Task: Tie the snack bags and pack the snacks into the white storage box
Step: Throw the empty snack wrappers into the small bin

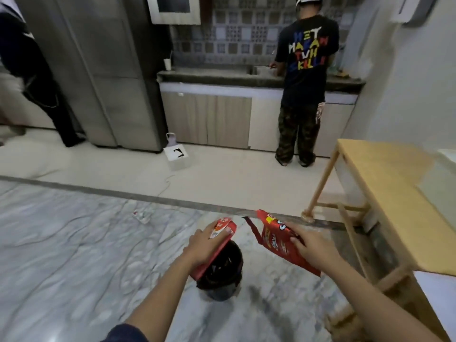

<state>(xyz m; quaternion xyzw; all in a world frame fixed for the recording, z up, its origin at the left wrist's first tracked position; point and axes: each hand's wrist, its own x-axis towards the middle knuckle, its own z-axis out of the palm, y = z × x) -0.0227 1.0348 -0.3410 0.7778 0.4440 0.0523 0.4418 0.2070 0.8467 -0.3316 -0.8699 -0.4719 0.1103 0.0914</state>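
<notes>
My left hand [206, 243] grips a red snack box [217, 245] with a white and orange label, held tilted over a small dark bin [222, 275] on the floor. My right hand [311, 245] holds a red snack bag [278, 240] by its side; a torn strip dangles from the bag's top. Both packs hang in the air above the marble floor, a short gap between them. At the far right edge a white object [447, 155] lies on the wooden table; I cannot tell whether it is the storage box.
A light wooden table [385, 188] stands at the right. A person in a black printed shirt [306, 60] stands at the kitchen counter [222, 77]. A steel fridge [106, 70] is at the back left, another person [29, 70] beside it. A white carton [176, 155] and cables lie on the floor.
</notes>
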